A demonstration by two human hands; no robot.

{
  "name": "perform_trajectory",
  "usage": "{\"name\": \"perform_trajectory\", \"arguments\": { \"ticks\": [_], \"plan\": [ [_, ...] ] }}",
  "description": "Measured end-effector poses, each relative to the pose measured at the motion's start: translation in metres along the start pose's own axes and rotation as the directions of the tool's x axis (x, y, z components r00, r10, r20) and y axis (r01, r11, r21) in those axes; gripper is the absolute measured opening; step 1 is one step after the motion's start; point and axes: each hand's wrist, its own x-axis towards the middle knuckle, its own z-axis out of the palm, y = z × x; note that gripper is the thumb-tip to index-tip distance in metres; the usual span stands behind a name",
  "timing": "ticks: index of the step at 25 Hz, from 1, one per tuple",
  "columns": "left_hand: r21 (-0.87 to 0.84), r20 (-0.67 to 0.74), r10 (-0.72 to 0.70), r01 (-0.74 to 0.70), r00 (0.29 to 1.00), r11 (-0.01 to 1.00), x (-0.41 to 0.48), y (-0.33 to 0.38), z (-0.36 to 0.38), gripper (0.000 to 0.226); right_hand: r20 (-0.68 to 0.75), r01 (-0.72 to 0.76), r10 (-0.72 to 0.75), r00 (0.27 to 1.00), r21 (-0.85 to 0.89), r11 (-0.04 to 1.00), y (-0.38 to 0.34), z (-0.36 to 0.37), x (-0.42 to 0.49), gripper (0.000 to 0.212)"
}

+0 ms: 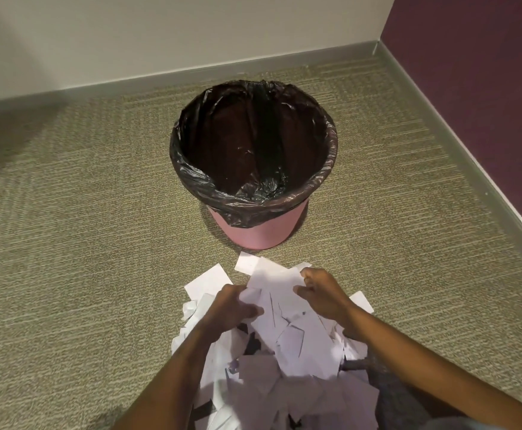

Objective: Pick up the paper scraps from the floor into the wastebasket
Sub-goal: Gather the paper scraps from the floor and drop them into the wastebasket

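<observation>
A pink wastebasket point(253, 232) stands upright on the carpeted floor point(67, 243) near the corner of the room. Its mouth is open and lined with a black bin bag point(191, 178), whose edge is folded down over the rim.

The paper scraps point(287, 352) lie in 1 loose white heap on the floor, just in front of the wastebasket on the person's side and apart from its base. The heap runs down to the bottom edge of the view, with a few dark patches showing between the pieces.

Both bare forearms reach in from below, and both hands are at the far end of the heap. The left hand point(233, 305) has its fingers point(247, 310) curled round a bunch of scraps on the left side. The right hand point(323, 293) has its fingers point(304, 290) bent in and pinching the edge of the white pieces on the right side. The 2 hands hold a gathered bundle between them; whether it is clear of the floor cannot be told.

A flat rectangular piece point(248, 263) sticks out at the far edge, nearest the wastebasket. Another point(210, 280) lies just left of the left hand, and a third point(360, 301) just right of the right wrist.

A white wall point(129, 32) stands behind, a purple wall point(470, 72) to the right, and a grey baseboard point(439, 128) runs along both. A dark grey shape point(399, 395) at lower right is too unclear to name
</observation>
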Motion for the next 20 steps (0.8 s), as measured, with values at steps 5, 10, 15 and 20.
{"name": "perform_trajectory", "arguments": {
  "ticks": [5,10,15,20],
  "plan": [
    [-0.109,0.104,0.011,0.001,0.995,0.994,-0.006,0.007,-0.023,0.025,-0.072,0.051,-0.045,0.996,0.084,0.995,-0.018,-0.029,-0.017,0.037],
    [-0.065,0.173,0.027,-0.016,0.985,0.998,-0.024,0.033,-0.042,0.020,0.048,0.224,-0.221,0.974,-0.071,0.972,-0.060,-0.069,-0.039,0.002],
    [0.029,0.234,0.086,-0.095,0.968,0.995,-0.065,0.101,-0.084,0.012,0.124,0.325,-0.361,0.924,0.243,0.914,-0.125,-0.135,-0.075,0.011],
    [-0.046,0.051,0.272,-0.270,0.961,0.962,-0.130,0.183,-0.158,0.042,-0.203,0.411,-0.363,0.909,0.577,0.706,-0.179,-0.177,-0.085,0.018]
  ]
}}
